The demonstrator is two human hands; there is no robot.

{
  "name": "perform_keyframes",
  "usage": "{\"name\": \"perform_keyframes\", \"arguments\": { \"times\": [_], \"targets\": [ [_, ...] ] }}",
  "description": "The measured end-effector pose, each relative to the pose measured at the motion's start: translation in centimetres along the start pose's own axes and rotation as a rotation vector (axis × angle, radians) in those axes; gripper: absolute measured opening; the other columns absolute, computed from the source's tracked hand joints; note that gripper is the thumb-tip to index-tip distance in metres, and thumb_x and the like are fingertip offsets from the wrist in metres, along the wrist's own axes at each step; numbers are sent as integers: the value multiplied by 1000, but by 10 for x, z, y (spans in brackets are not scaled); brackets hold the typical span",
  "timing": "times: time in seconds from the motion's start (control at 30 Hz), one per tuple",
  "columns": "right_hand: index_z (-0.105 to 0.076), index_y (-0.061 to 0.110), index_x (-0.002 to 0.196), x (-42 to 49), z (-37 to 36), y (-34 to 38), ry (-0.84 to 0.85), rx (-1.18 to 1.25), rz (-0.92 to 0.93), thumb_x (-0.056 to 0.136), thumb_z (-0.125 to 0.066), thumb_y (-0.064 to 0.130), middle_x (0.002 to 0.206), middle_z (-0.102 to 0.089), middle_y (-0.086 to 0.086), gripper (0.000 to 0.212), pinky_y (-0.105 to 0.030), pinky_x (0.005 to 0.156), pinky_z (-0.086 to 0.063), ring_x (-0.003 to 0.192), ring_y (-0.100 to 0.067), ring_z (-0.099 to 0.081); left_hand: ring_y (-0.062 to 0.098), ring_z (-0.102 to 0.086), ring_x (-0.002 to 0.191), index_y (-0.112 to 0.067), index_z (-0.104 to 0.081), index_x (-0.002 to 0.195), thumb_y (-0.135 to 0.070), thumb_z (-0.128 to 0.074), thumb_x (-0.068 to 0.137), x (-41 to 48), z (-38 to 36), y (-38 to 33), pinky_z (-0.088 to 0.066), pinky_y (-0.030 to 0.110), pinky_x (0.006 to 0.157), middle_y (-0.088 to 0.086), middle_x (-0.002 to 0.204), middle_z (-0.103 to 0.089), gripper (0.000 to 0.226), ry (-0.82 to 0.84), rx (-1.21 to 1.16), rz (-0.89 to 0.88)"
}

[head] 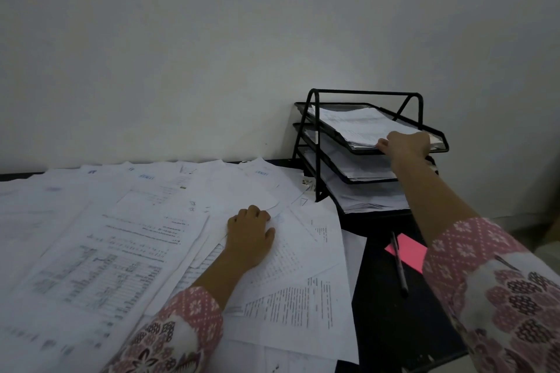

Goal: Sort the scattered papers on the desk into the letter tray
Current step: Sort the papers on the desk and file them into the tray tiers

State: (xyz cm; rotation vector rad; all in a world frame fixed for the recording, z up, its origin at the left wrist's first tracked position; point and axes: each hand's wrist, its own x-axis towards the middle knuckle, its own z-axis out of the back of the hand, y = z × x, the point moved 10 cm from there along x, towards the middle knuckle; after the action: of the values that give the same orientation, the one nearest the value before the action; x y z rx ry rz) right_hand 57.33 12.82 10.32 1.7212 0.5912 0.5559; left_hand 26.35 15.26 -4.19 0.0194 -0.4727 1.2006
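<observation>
Black wire-mesh letter tray (363, 91) stands just beyond the right hand (407, 145), whose curled fingers grip the front edge of the paper stack (357, 124) in its top tier. The left hand (250, 236) rests with bent fingers on the scattered papers (121, 236) spread beneath and left of it; I cannot tell whether it pinches a sheet.

the left arm (213, 275) reaches forward and stays low, in a pink patterned sleeve (178, 330). the left grip (250, 235) lies knuckles up on the papers (121, 236), with its fingers curled under and its thumb out to the side. the right arm (433, 200) stretches far out and higher. the right grip (406, 145) has its fingers curled on the front edge of a paper stack (357, 124).
</observation>
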Motion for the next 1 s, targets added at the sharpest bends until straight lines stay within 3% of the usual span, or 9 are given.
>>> {"name": "perform_keyframes", "arguments": {
  "times": [0.13,0.27,0.47,0.6,0.7,0.83,1.0],
  "targets": [
    [-31,6,139,-44,-31,6,110,83,46,91,-42,-9,106,-48,-16,52,-37,82,-56,82,-22,-59,19,-45,118,-20,-50,127,-32,-46,95,-4,6,5,-33,31,99,1,131,-46,34,130,-138,-90],
    [-42,8,124,-87,-72,-14,266,-38,37,90,-48,-5,82,-58,-11,37,-36,72,-59,60,-18,-60,17,-46,117,-22,-52,124,-31,-49,95,-11,30,22,-36,31,96,-2,131,-46,31,112,-163,-143],
    [-50,-3,117,-171,-148,-84,623,-217,-57,90,-56,3,84,-57,-12,28,-23,49,-54,59,-17,-57,18,-45,118,-23,-54,121,-29,-51,94,-30,73,99,-36,31,95,-2,130,-48,28,31,-147,21],
    [-54,-3,116,-225,-181,-139,821,-474,-126,87,-65,13,82,-62,-12,35,-25,56,-55,61,-17,-59,22,-47,117,-20,-58,117,-27,-54,91,-55,97,164,-40,34,96,2,128,-52,27,-33,-130,187],
    [-52,0,119,-252,-202,-158,871,-656,-19,85,-68,24,105,-62,-17,45,-27,63,-54,73,-19,-62,25,-48,118,-17,-59,117,-33,-51,88,-74,111,206,-40,37,96,4,126,-53,34,-76,-86,296],
    [-46,0,125,-275,-223,-166,846,-897,193,82,-70,38,125,-52,-15,63,-31,89,-46,113,-27,-54,27,-47,118,-15,-56,122,-25,-57,90,-95,127,246,-38,38,97,9,130,-52,33,-152,-37,437],
    [-35,3,128,-287,-233,-176,751,-1055,220,73,-78,38,130,-38,-17,78,-37,93,-44,121,-32,-43,29,-40,126,-15,-51,128,-40,-55,89,-117,130,279,-31,42,105,11,136,-45,46,-182,85,582]
  ]
}}
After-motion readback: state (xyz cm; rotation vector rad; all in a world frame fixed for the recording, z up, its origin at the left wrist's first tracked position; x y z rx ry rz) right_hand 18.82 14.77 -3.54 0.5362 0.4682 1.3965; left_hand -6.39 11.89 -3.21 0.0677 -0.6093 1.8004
